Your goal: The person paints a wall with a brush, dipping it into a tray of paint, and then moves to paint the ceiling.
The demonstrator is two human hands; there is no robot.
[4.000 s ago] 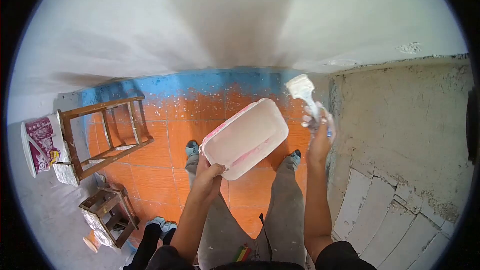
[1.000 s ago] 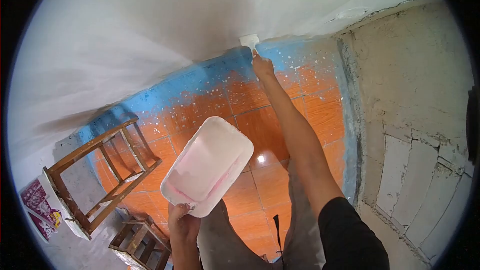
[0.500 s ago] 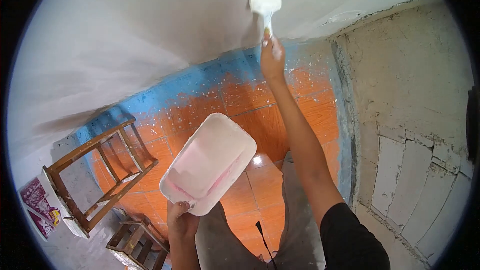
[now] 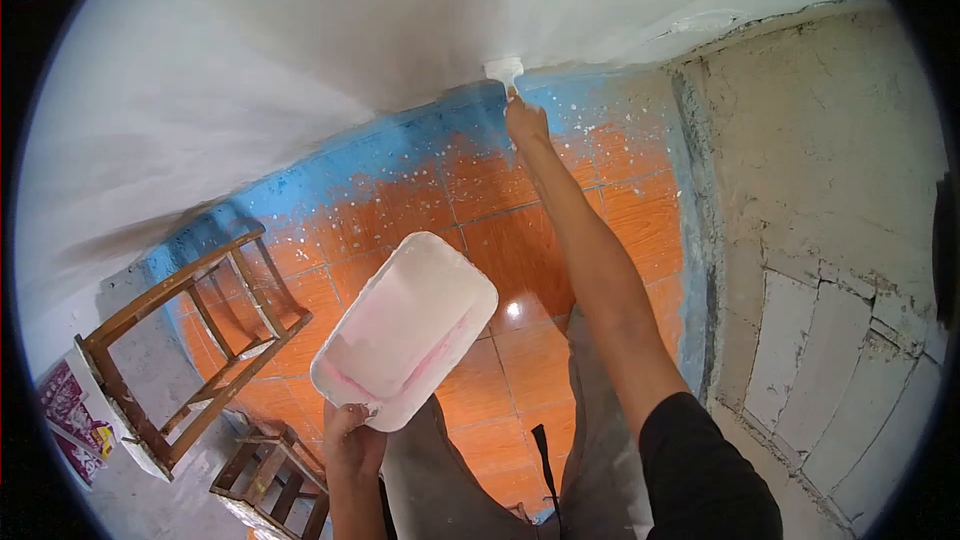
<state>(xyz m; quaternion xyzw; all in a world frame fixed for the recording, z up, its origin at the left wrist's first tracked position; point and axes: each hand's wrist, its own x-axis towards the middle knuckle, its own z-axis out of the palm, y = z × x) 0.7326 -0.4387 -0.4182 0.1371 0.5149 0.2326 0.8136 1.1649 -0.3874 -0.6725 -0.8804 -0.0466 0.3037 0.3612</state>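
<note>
My right hand [image 4: 527,122] is closed round the handle of a wide paintbrush [image 4: 505,70]. The brush's white head is against the lower part of the pale wall [image 4: 380,30], just above the blue strip at its foot. In my left hand [image 4: 352,440] I grip a white plastic tub [image 4: 408,325] by its near corner, with the thumb over the rim. Pale paint lies in the tub, and pinkish streaks mark its inside. The fingers of my left hand under the tub are hidden.
On the left stands a wooden stool [image 4: 185,290] on its side, with a smaller wooden stool [image 4: 270,480] nearer me. A purple and white packet [image 4: 75,420] is at the far left. Orange floor tiles [image 4: 510,250] carry white paint specks. Bare blocks [image 4: 830,360] form the right wall.
My right hand has brought the paintbrush down the wall towards the floor and slightly left. The tub in my left hand has shifted slightly left.
</note>
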